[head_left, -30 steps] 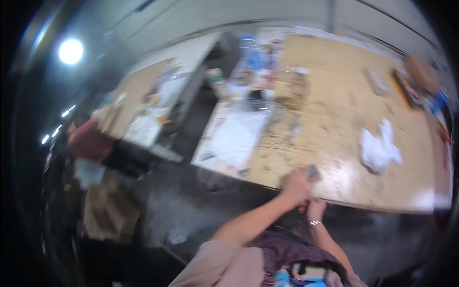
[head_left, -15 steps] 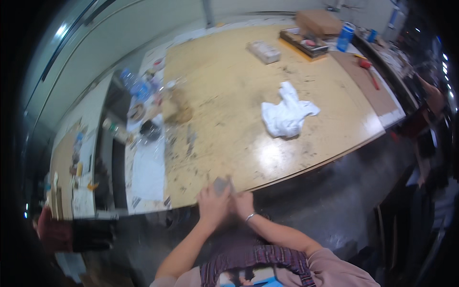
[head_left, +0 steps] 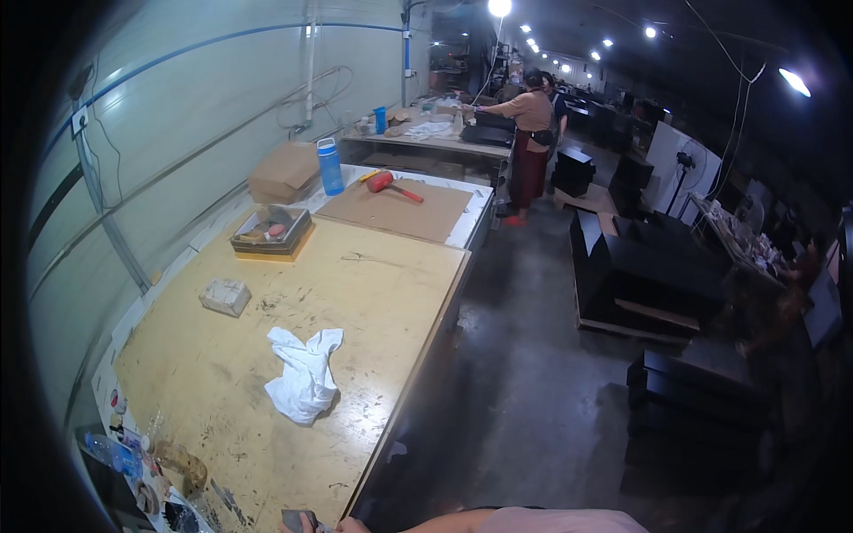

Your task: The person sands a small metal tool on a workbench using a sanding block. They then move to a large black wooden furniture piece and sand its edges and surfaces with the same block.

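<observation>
Both hands are cut off by the lower edge, at the near corner of the worn yellow tabletop. A small, flat grey piece shows by the fingertips of my left hand, which are closed on it. Beside it on the right is my right hand; only its top shows and its fingers are hidden. A crumpled white cloth lies on the table ahead of my hands. Farther off sits a pale wrapped block.
A tray of small items, a cardboard box, a blue bottle and a red mallet occupy the far end. Plastic bottles crowd the left edge. Black furniture pieces stand to the right; two people are beyond.
The view has swung up and to the right, bringing the aisle and people into sight. My hands now show only at the lower edge. The cloth stays on the table.
</observation>
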Motion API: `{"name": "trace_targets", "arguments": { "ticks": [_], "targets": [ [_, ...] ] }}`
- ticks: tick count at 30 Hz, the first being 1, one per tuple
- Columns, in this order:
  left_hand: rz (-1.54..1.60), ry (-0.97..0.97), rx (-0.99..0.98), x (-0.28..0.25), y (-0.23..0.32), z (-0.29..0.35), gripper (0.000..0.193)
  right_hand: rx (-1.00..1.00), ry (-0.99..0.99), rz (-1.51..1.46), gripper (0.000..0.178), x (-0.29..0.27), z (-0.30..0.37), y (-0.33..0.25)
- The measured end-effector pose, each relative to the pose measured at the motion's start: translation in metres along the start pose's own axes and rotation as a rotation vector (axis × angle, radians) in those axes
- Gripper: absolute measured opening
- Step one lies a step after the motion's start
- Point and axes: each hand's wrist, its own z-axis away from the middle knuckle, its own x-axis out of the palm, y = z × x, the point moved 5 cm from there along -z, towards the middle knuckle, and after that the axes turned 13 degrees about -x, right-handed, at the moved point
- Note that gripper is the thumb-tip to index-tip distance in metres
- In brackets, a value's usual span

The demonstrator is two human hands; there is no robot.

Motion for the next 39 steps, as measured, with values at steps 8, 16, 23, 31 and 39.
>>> {"name": "trace_targets", "arguments": {
  "ticks": [8,16,23,31,39],
  "targets": [
    [-0.072,0.078,0.064,0.010,-0.023,0.021,0.051,-0.031,-0.068,-0.001,0.029,-0.001,0.006,-0.015],
    [-0.074,0.136,0.195,-0.011,-0.007,0.022,0.055,-0.081,-0.038,-0.055,0.038,-0.001,-0.001,0.000],
    [-0.113,0.026,0.044,0.004,-0.014,-0.001,0.053,-0.017,-0.003,-0.028,0.033,-0.001,0.009,-0.016],
    [0.002,-0.026,-0.022,0.009,-0.020,-0.004,0.052,0.027,-0.052,-0.020,0.028,-0.006,0.021,-0.035],
    [-0.112,0.134,0.110,0.008,-0.012,0.019,0.056,0.007,0.002,-0.064,0.038,0.005,-0.013,0.031]
  ]
}}
